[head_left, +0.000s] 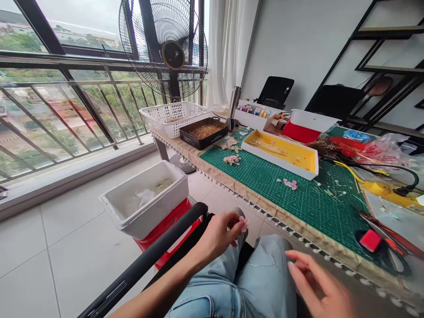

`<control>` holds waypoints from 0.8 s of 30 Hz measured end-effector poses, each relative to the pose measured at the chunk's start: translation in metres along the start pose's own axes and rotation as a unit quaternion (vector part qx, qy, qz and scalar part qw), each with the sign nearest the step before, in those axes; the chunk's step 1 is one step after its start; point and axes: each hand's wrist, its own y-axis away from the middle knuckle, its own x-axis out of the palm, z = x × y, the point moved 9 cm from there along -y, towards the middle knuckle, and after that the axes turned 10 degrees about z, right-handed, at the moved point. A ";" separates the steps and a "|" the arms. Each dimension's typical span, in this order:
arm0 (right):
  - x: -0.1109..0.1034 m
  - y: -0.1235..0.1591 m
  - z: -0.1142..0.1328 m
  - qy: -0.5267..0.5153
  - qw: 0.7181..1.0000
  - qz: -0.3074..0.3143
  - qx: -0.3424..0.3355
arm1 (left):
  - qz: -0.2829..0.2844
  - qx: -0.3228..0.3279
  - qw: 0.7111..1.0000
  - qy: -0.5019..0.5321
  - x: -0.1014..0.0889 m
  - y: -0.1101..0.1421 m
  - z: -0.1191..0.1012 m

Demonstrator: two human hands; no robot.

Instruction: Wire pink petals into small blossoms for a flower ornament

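My left hand (221, 232) is above my lap, thumb and fingers closed on a small pale pink flower (244, 224). To the right, my right hand (318, 282) hovers by my knee, slightly blurred. Its index finger and thumb are a little apart, and I see nothing between them. A thin pale thread or wire (265, 265) lies across the jeans between the two hands. On the green cutting mat (261, 174), pink petals (290, 183) lie loose, and a small heap of pink flowers (232, 159) sits near the mat's left edge.
A white bin (145, 198) in a red bag stands left, beside the black armrest (145, 260). The table holds a yellow-bottomed tray (285, 152), a black tray (204, 132), a white basket (177, 117) and a steel flask (234, 104). Scissors (395, 258) and a yellow power strip (391, 194) are right.
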 end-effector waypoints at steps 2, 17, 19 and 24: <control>0.020 -0.012 0.028 0.045 0.998 0.011 -0.031 | 0.010 0.001 1.000 0.026 0.004 0.001 0.000; 0.011 -0.042 0.051 -0.311 0.948 0.048 0.039 | 0.033 0.002 0.996 -0.084 0.017 -0.002 0.010; 0.008 -0.045 0.054 -0.273 0.961 0.020 0.033 | 0.046 0.003 0.997 -0.057 0.019 -0.003 0.012; 0.009 -0.049 0.060 -0.256 0.967 0.008 0.011 | 0.066 -0.020 0.997 -0.018 0.017 -0.006 0.019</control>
